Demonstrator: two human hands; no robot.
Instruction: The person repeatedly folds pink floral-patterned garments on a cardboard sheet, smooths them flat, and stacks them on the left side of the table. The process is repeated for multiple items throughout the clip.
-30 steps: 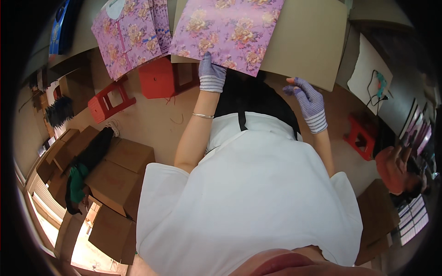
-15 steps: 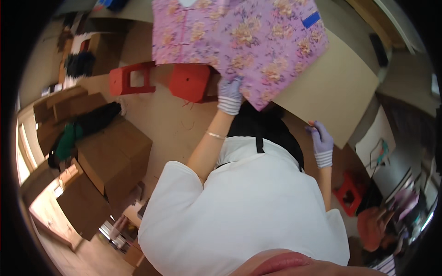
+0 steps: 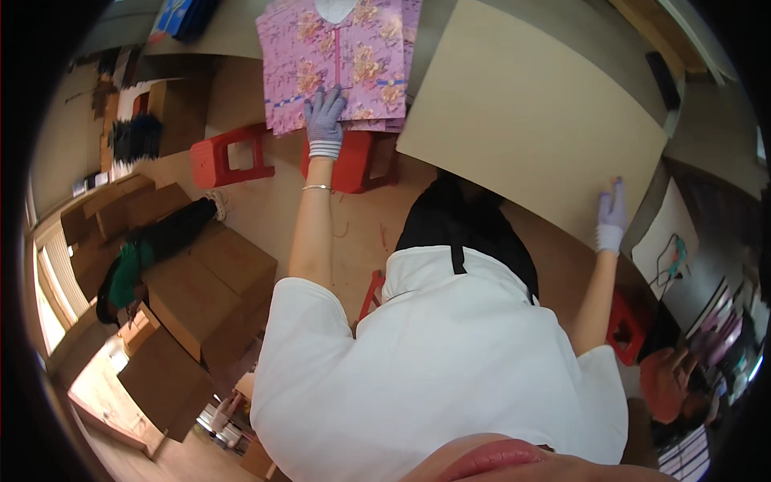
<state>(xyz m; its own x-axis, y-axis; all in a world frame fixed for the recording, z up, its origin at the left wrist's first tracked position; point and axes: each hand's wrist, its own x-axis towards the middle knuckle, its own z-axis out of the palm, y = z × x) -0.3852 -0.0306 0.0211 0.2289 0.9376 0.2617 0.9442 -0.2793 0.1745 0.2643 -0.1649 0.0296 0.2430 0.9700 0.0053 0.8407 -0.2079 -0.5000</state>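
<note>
A neat stack of folded pink garments with a flower print (image 3: 365, 60) lies at the upper left; a pink centre placket and a pale collar show on top. My left hand (image 3: 324, 122), in a lilac knit glove with a striped cuff, rests flat on the near part of the stack, fingers spread. To the right lies a large tan board (image 3: 538, 104) with a bare surface. At its near right edge is my right hand (image 3: 612, 210), gloved alike, fingers stretched out and holding nothing I can see. Whether it touches the board I cannot tell.
Red plastic stools (image 3: 207, 163) stand on the floor below the stack. Large cardboard boxes (image 3: 181, 293) fill the left, beside a person in green (image 3: 128, 273). Another person in orange (image 3: 665, 386) is at the lower right. A dark, narrow object (image 3: 662, 80) lies beyond the board.
The pink garment that partly covered the board is now on the stack at the left. My left hand moved left and farther away; my right hand moved right and up to the board's edge.
</note>
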